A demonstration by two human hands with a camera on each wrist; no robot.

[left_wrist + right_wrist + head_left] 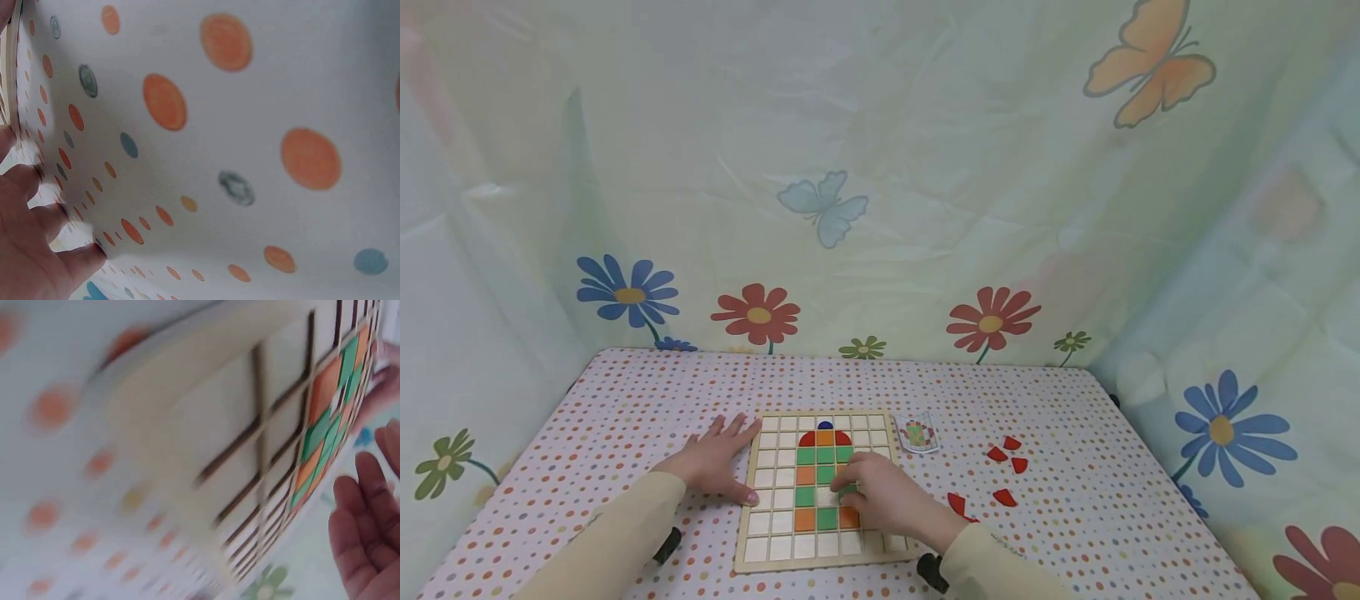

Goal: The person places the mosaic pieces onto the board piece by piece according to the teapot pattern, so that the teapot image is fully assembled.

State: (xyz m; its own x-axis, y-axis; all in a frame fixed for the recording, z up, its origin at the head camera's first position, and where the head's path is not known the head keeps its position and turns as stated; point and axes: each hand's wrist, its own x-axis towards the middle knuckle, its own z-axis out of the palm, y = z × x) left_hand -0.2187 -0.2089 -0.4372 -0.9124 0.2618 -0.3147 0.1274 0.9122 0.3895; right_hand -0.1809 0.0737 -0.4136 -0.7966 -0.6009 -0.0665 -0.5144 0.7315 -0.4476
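Observation:
A wooden grid board (782, 547) lies on the table, with square cells. Green tiles (827, 519) and orange tiles (805, 521) fill its middle columns, topped by red rounded pieces (807, 440) and a blue piece (825, 425). Against the board's left edge rests my left hand (711, 462), fingers spread and thumb on the rim. My right hand (883, 496) hovers over the tiled area, fingers loosely bent and hiding some cells. In the right wrist view its fingers (369, 512) hold nothing visible; the thumb is out of sight there.
A small picture card (917, 433) lies at the board's upper right. Several red quarter-round pieces (1004, 497) are scattered to the right, one partly behind my right hand (957, 503). The dotted tablecloth (850, 383) reaches back to a flowered curtain (910, 267).

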